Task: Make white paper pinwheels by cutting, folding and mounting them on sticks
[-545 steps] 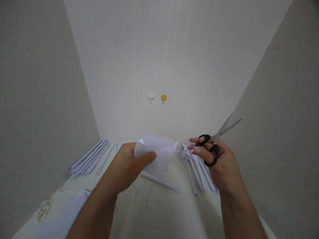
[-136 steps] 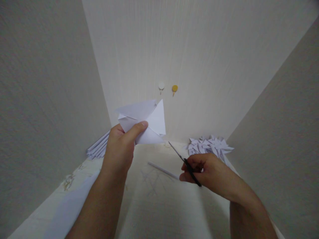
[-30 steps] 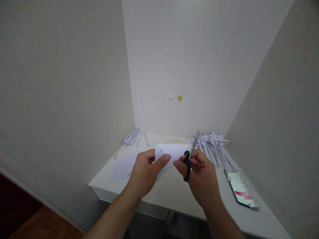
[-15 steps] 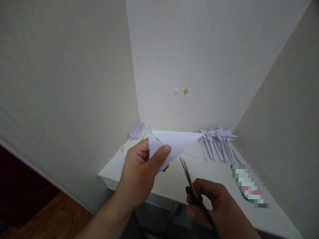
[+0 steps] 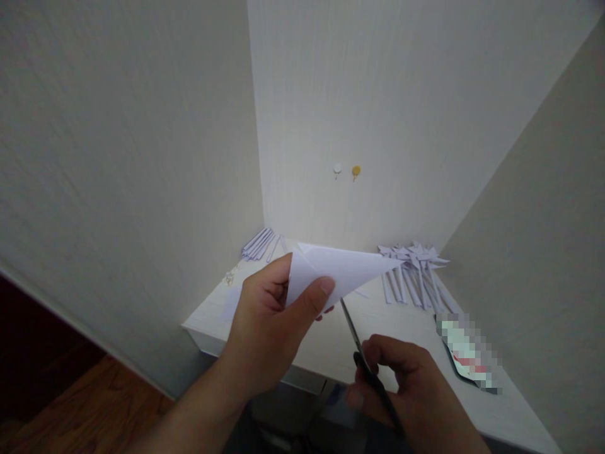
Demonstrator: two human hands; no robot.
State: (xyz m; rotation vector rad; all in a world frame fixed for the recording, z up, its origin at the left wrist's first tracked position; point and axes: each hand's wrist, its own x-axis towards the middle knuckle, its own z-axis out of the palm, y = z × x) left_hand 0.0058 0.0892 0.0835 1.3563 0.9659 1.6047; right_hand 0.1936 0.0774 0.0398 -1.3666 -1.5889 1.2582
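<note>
My left hand [image 5: 271, 328] pinches a folded white paper [image 5: 347, 268] shaped like a triangle, thumb on its near face, holding it above the desk's front edge. Lower right, my right hand [image 5: 409, 394] is closed round the black handles of scissors [image 5: 362, 350]. The blades point up toward the paper's lower edge, their tips just under it.
A small white desk [image 5: 331, 353] stands in a wall corner. A bundle of rolled paper sticks [image 5: 259, 244] lies at its back left, a pile of folded paper pieces [image 5: 414, 271] at the back right. A phone [image 5: 467, 353] lies at the right. Two pins [image 5: 347, 170] are on the wall.
Since a second ago my right hand with the scissors dropped from beside the paper to below it. My left hand turned the paper out flat and lifted it slightly.
</note>
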